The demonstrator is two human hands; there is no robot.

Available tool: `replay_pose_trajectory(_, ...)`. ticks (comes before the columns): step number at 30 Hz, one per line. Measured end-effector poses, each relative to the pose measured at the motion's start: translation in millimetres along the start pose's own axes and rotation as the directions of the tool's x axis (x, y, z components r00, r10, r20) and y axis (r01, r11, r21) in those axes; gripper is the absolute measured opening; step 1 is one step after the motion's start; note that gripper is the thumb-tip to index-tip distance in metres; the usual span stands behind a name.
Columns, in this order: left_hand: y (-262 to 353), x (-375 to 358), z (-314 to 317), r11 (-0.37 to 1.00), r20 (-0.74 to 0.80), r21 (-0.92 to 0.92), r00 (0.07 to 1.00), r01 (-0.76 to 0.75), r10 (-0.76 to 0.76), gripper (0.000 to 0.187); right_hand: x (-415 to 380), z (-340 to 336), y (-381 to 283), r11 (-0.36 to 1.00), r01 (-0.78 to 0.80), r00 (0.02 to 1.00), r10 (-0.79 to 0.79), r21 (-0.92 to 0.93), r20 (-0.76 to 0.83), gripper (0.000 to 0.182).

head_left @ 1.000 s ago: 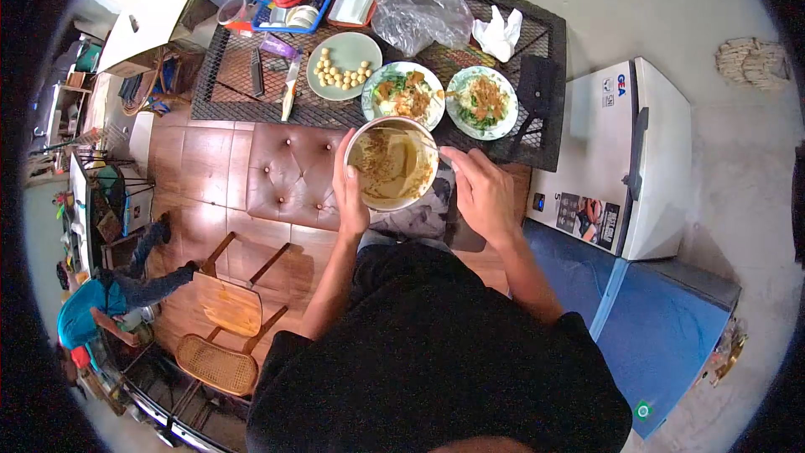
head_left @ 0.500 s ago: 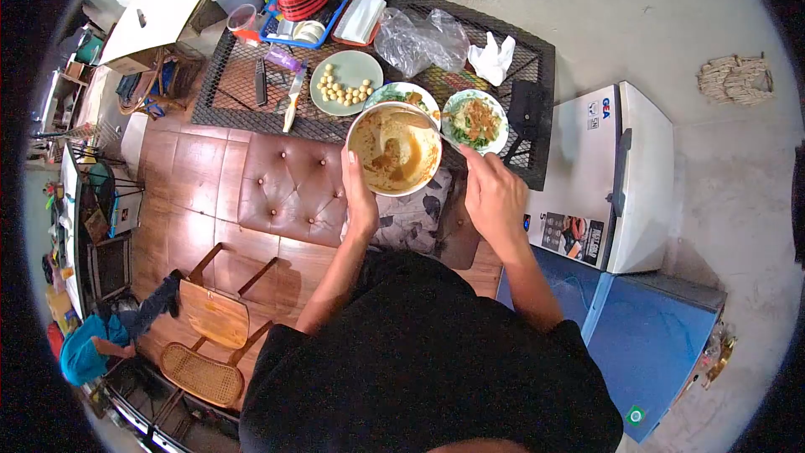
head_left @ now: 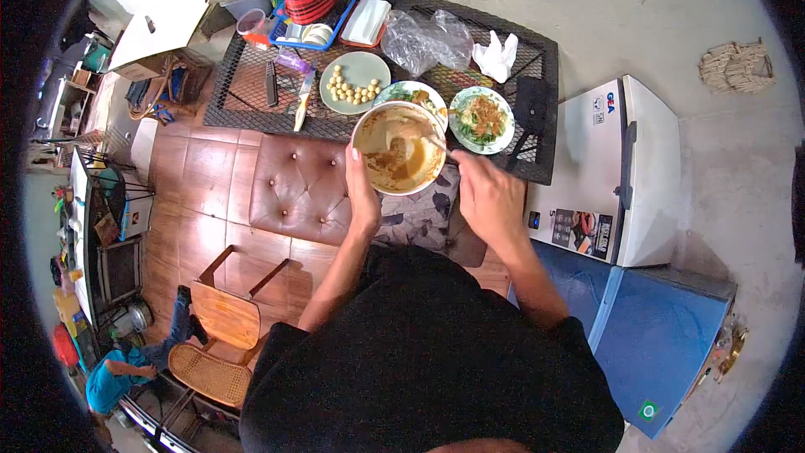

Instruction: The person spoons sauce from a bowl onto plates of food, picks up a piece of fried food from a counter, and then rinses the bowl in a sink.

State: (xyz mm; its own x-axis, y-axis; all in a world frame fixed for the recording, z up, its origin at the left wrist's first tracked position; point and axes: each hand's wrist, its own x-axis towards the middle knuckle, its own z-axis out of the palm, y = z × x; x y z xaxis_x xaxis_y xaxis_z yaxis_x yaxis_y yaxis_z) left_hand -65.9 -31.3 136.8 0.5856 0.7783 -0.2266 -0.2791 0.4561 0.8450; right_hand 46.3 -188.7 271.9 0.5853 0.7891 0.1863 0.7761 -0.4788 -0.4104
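My left hand (head_left: 363, 197) grips the side of a white bowl (head_left: 376, 132), thumb along its rim. Brown sauce (head_left: 411, 169) coats the inside of this bowl. In my right hand (head_left: 490, 205) is the handle of a spoon (head_left: 435, 142), its head down in the bowl. Just right of the bowl stands a plate (head_left: 506, 136) of chopped greens topped with brown sauce (head_left: 482, 120). A second plate (head_left: 412, 85) with similar food is partly hidden behind the bowl.
On the black mesh table (head_left: 239, 109) are a green plate (head_left: 369, 70) of small round balls, two knives, plastic bags (head_left: 423, 38) and a blue tray (head_left: 323, 44). A tufted brown bench (head_left: 298, 189) is before me, a white freezer (head_left: 579, 176) right. A person in blue (head_left: 117, 377) sits lower left.
The spoon has moved within the bowl, and my right hand has shifted slightly down. The view has tilted a little. The person at lower left has changed posture.
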Motion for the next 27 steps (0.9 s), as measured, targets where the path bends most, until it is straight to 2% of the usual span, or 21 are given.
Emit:
replay_pose_trajectory(1, 1, -1, -1, 1.0, 0.002, 0.003, 1.0, -0.001, 0.001, 0.059, 2, -3, 0, 0.999, -0.03, 0.998, 0.028, -0.019, -0.053, 0.022)
replay_pose_trajectory(2, 3, -2, -1, 0.995, 0.035, 0.093, 0.998, -0.045, 0.042, 0.059, 4, -6, 0, 0.999, -0.032, 0.998, 0.031, -0.017, -0.058, 0.022)
replay_pose_trajectory(3, 7, -1, 0, 0.979, 0.074, 0.181, 0.994, -0.094, 0.081, 0.059, 8, -9, 0, 0.997, -0.01, 0.998, 0.005, -0.071, -0.067, 0.02)
replay_pose_trajectory(4, 10, -2, 3, 0.978, 0.082, 0.184, 0.993, -0.1, 0.086, 0.059, 13, -12, 0, 0.992, 0.011, 0.997, -0.021, -0.125, -0.078, 0.018)
replay_pose_trajectory(6, 16, -8, 10, 0.958, 0.045, 0.25, 0.991, -0.136, 0.129, 0.055, 22, -20, -5, 0.991, -0.025, 0.997, 0.016, -0.133, -0.074, 0.014)
replay_pose_trajectory(8, 25, -12, 15, 0.955, 0.07, 0.261, 0.989, -0.142, 0.128, 0.055, 32, -29, -5, 0.983, -0.043, 0.998, 0.049, -0.179, 0.031, 0.017)
replay_pose_trajectory(10, 33, -16, 18, 0.933, 0.124, 0.326, 0.985, -0.155, 0.12, 0.054, 44, -36, -10, 0.984, -0.023, 1.0, 0.023, -0.175, 0.0, 0.016)
replay_pose_trajectory(12, 36, -15, 18, 0.93, 0.148, 0.336, 0.984, -0.147, 0.101, 0.054, 58, -44, -14, 0.967, 0.052, 0.985, -0.009, -0.251, 0.17, 0.017)
replay_pose_trajectory(13, 37, -15, 17, 0.929, 0.164, 0.347, 0.983, -0.131, 0.077, 0.054, 60, -38, -11, 0.964, 0.092, 0.993, -0.071, -0.249, 0.094, 0.016)
replay_pose_trajectory(14, 39, -14, 17, 0.928, 0.164, 0.348, 0.983, -0.133, 0.08, 0.054, 65, -39, -12, 0.964, 0.094, 0.993, -0.073, -0.248, 0.092, 0.016)
replay_pose_trajectory(16, 43, -13, 17, 0.912, 0.221, 0.392, 0.975, -0.123, 0.036, 0.053, 75, -46, -23, 0.952, 0.2, 0.973, -0.164, -0.232, 0.165, 0.012)
replay_pose_trajectory(17, 44, -13, 15, 0.903, 0.256, 0.411, 0.966, -0.128, 0.021, 0.053, 77, -48, -29, 0.935, 0.261, 0.961, -0.23, -0.241, 0.152, 0.01)
replay_pose_trajectory(18, 46, -13, 14, 0.902, 0.255, 0.413, 0.967, -0.128, 0.02, 0.053, 77, -50, -35, 0.935, 0.261, 0.961, -0.229, -0.239, 0.152, 0.01)
replay_pose_trajectory(20, 50, -14, 14, 0.901, 0.259, 0.425, 0.966, -0.093, -0.022, 0.054, 75, -54, -45, 0.884, 0.419, 0.902, -0.38, -0.207, 0.207, 0.009)
replay_pose_trajectory(21, 51, -15, 13, 0.901, 0.26, 0.424, 0.965, -0.093, -0.023, 0.054, 71, -53, -45, 0.876, 0.443, 0.895, -0.422, -0.191, 0.142, 0.007)
replay_pose_trajectory(22, 51, -16, 12, 0.906, 0.245, 0.413, 0.969, -0.095, -0.01, 0.054, 69, -56, -44, 0.876, 0.443, 0.896, -0.422, -0.192, 0.142, 0.007)
replay_pose_trajectory(24, 53, -15, 11, 0.912, 0.227, 0.397, 0.974, -0.1, 0.007, 0.055, 69, -66, -43, 0.903, 0.351, 0.93, -0.307, -0.248, 0.201, 0.006)
replay_pose_trajectory(27, 53, -19, 11, 0.926, 0.198, 0.363, 0.98, -0.104, 0.033, 0.056, 75, -76, -40, 0.88, 0.338, 0.927, -0.251, -0.335, 0.278, 0.005)
